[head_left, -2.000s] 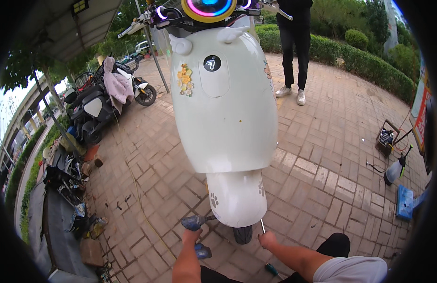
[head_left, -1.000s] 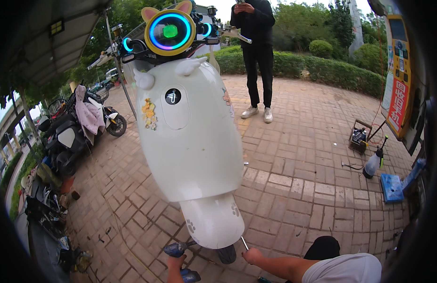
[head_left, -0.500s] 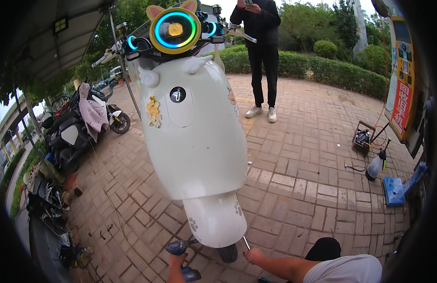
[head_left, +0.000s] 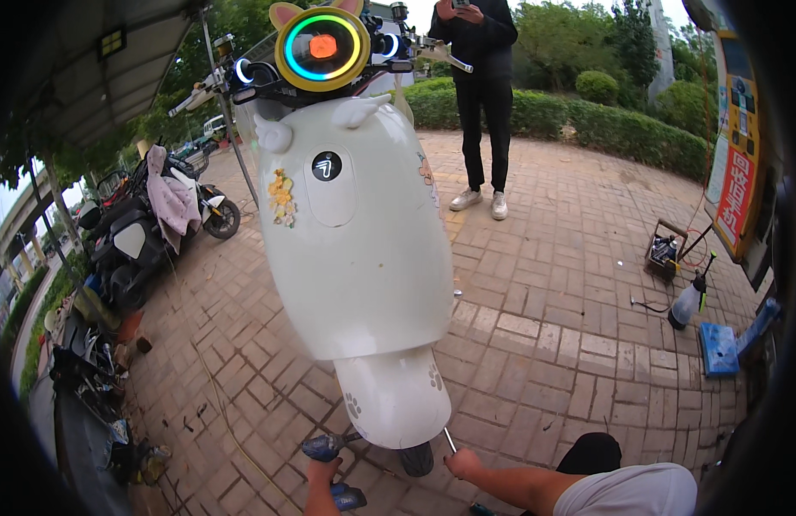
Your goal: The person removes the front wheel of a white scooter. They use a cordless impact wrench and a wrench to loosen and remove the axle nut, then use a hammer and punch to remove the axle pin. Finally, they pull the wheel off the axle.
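A white scooter (head_left: 355, 232) with a glowing ring headlight (head_left: 322, 47) stands right in front of me on brick paving. My left hand (head_left: 322, 473) grips a blue-grey power drill (head_left: 329, 445) pointed at the left side of the front wheel (head_left: 417, 458), below the white fender (head_left: 394, 396). My right hand (head_left: 462, 464) is closed on a thin metal rod (head_left: 450, 440) that reaches up toward the wheel's right side. Both forearms enter from the bottom edge.
A person in black (head_left: 480, 95) stands behind the scooter. Parked scooters (head_left: 140, 232) line the left. At the right are a small tool crate (head_left: 664, 249), a spray bottle (head_left: 686, 303), a blue box (head_left: 720, 348) and a signboard (head_left: 737, 185).
My view has tilted up, bringing the headlight and the standing person fully into the picture. Both hands stay at the front wheel with the drill and the rod.
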Available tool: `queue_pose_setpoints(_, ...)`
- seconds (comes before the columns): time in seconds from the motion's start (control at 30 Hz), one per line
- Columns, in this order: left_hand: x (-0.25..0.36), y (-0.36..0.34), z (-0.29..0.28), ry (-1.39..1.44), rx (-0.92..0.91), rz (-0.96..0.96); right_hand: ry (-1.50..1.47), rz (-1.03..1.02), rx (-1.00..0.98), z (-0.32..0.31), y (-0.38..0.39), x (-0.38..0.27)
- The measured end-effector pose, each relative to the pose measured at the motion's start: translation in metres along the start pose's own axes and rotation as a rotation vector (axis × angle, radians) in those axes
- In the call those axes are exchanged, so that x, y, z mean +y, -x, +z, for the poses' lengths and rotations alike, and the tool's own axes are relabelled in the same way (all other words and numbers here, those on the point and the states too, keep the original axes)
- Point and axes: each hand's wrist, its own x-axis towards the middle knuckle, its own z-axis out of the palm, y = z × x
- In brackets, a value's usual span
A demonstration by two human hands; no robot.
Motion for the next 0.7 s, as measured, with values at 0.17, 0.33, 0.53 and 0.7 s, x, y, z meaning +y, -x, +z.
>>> queue_pose_setpoints(0.17, 0.009, 0.011, -0.009, -0.015, -0.007, -0.026, -0.04, 0.024, -0.062, -0.009, 0.01, -0.007)
queue_pose_setpoints(0.33, 0.007, 0.007, -0.007, 0.025, -0.022, 0.012, -0.01, -0.033, -0.037, -0.016, 0.02, -0.011)
queue_pose_setpoints(0.53, 0.004, -0.002, -0.002, 0.08, -0.086, -0.107, 0.084, -0.144, 0.029, -0.014, 0.018, -0.008)
queue_pose_setpoints(0.7, 0.006, -0.005, -0.004, 0.008, -0.07, -0.125, -0.009, -0.031, -0.031, -0.014, 0.018, -0.011)
